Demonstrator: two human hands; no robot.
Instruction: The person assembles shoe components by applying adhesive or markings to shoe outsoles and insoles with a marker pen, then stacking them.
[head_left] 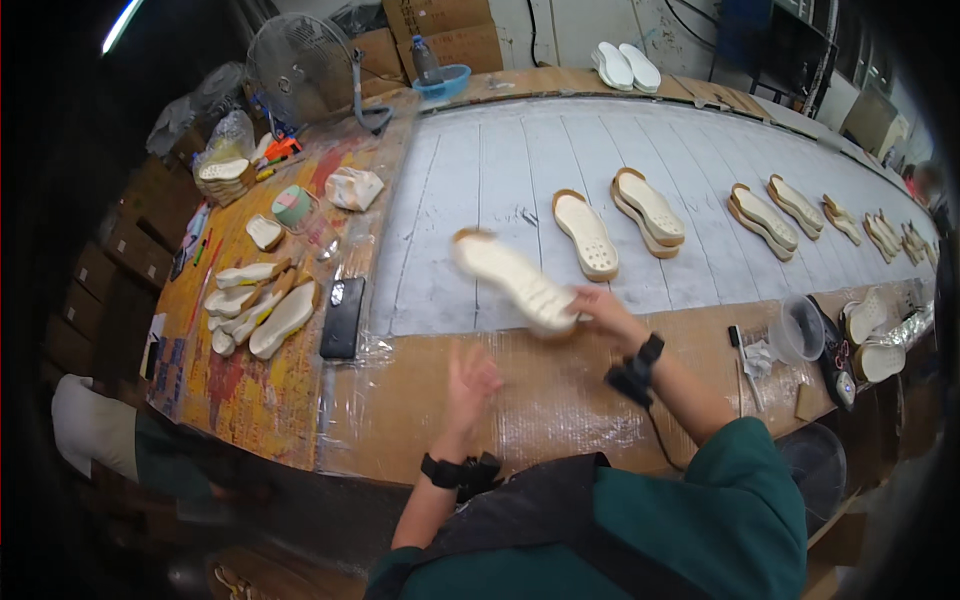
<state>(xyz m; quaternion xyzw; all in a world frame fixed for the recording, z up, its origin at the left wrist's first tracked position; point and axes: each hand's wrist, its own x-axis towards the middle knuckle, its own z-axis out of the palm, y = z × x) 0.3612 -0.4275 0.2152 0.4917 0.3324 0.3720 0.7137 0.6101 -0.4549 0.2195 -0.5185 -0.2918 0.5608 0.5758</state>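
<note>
My right hand [602, 312] grips one end of a cream shoe sole [512, 284] with a tan rim. The sole is blurred and tilts across the near edge of the white surface, its far end pointing up and left. To its left and nearer me, my left hand [472, 380] is raised over the brown cardboard with its fingers apart and nothing in it. Just beyond the held sole lies a single sole with small holes [586, 236]. Right of that is a stacked pair of soles [648, 212].
More soles [765, 220] run rightward along the white surface [450, 200]. On the left table sit several soles [285, 320], a black phone [343, 318], a tape roll [291, 205] and a fan [300, 70]. A clear tub [797, 330] and a brush [745, 367] lie at right.
</note>
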